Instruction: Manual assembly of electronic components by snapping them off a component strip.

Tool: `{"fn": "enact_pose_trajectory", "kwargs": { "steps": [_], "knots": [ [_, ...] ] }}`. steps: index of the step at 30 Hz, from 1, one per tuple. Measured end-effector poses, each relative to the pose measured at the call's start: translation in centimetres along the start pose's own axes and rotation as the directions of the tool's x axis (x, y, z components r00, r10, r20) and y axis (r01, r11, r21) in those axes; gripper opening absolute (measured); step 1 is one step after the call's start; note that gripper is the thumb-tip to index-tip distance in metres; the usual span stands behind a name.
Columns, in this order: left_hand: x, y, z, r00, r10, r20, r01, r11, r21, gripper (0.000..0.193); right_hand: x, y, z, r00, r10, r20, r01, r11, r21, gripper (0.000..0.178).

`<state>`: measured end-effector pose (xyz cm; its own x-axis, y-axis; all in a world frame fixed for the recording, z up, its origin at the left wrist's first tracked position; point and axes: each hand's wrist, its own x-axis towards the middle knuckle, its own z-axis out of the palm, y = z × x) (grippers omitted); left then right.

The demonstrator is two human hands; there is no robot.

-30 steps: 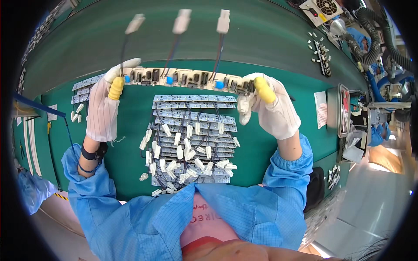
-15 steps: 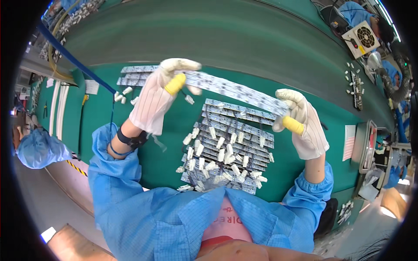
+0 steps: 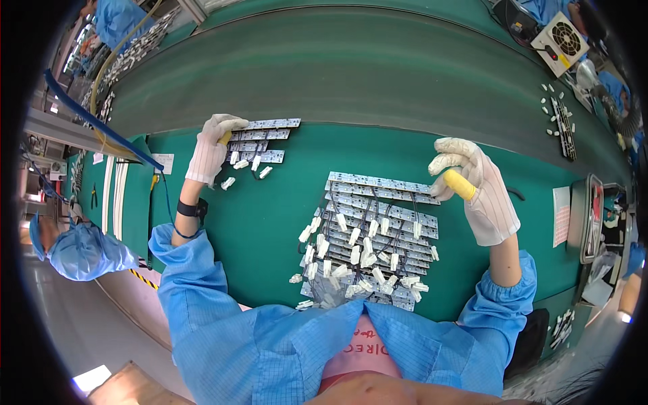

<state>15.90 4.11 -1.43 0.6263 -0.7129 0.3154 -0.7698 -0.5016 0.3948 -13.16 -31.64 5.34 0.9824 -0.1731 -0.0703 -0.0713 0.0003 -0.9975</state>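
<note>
My left hand (image 3: pixel 210 148), in a white striped glove with a yellow thumb cover, pinches the left end of a pale circuit board strip (image 3: pixel 273 124) at the top of a small pile. Other strips lie just below it, with white connectors (image 3: pixel 256 163) on short dark wires. My right hand (image 3: pixel 476 185), gloved alike, has its fingers curved and apart, with nothing visible between them. Its fingertips are by the right end of the top strip (image 3: pixel 385 183) in a larger overlapping stack. Many white connectors (image 3: pixel 356 254) lie across that stack.
Beyond the green mat (image 3: pixel 256 236) runs a dark green conveyor belt (image 3: pixel 324 74). A metal tray (image 3: pixel 591 219) and a printed sheet (image 3: pixel 561 216) are at the right. A blue cord (image 3: pixel 101 118) hangs at the left, where another person (image 3: pixel 84 246) works.
The strip held stretched between both hands has gone to the left pile with my left hand. My right hand has let go of it and stays by the larger stack.
</note>
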Motion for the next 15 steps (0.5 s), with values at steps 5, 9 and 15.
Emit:
{"fn": "enact_pose_trajectory", "kwargs": {
  "steps": [5,9,15],
  "knots": [
    [-4.3,-0.2,-1.0,0.988,-0.151,0.024,0.153,0.981,-0.122,0.024,1.1,1.6,-0.6,1.0,-0.017,0.011,0.017,1.0,-0.024,0.047],
    [-4.4,2.6,-2.6,0.968,-0.237,-0.083,0.23,0.97,-0.08,0.036,1.5,4.4,-0.6,0.985,-0.074,0.157,0.172,0.295,-0.94,0.037],
    [-1.1,14.1,-2.4,0.994,0.108,-0.035,-0.113,0.926,-0.36,0.038,1.2,2.8,-1.0,0.983,-0.026,0.181,0.165,0.544,-0.822,0.031]
  ]
}}
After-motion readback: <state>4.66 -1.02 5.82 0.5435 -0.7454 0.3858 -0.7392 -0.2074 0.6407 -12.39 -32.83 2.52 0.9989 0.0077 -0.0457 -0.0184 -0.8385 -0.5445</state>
